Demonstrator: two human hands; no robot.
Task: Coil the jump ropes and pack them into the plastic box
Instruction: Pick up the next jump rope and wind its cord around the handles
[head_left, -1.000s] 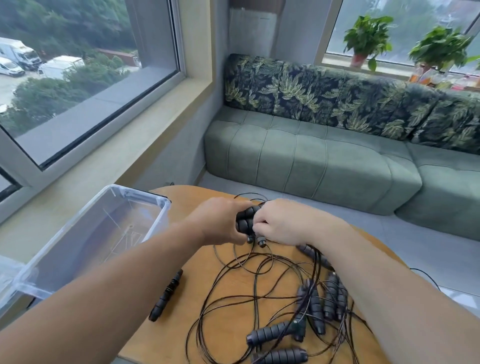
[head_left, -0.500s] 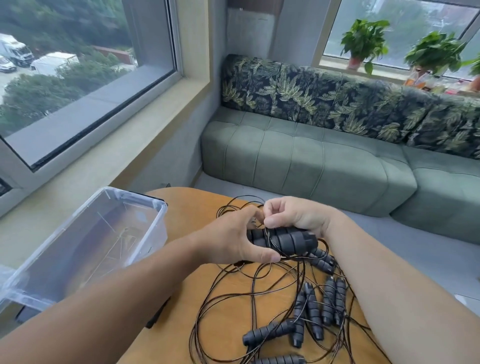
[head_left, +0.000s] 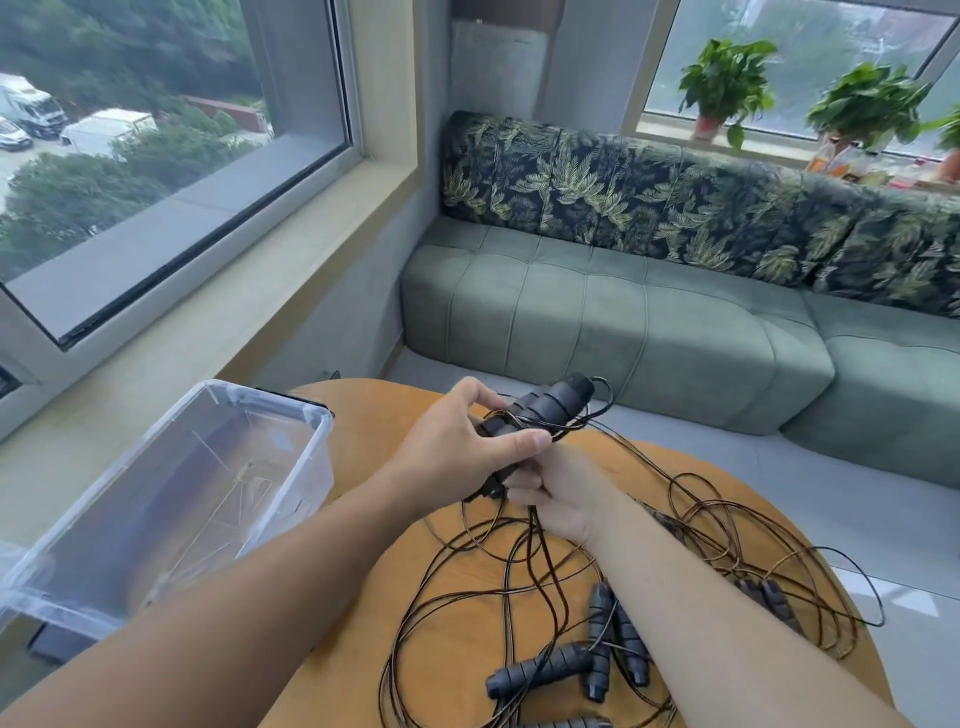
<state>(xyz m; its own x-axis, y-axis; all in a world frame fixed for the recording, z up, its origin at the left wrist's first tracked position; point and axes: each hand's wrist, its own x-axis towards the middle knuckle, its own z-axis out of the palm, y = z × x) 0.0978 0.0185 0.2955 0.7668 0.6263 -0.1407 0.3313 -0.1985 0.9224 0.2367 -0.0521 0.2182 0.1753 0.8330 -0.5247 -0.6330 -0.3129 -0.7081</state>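
Black jump-rope handles (head_left: 545, 410) being gripped in left hand (head_left: 457, 447), raised above wooden table (head_left: 363, 431). Right hand (head_left: 558, 491) just below, fingers curling round cord. Loose ropes (head_left: 566, 597) tangling across table. Clear plastic box (head_left: 291, 415) sitting left of hands, holding no rope.

A clear plastic box (head_left: 171, 499) stands open-topped at the table's (head_left: 363, 431) left edge, with bare wood between it and the hands. Tangled cords (head_left: 519, 587) and loose black handles (head_left: 540, 670) cover the table's right half.
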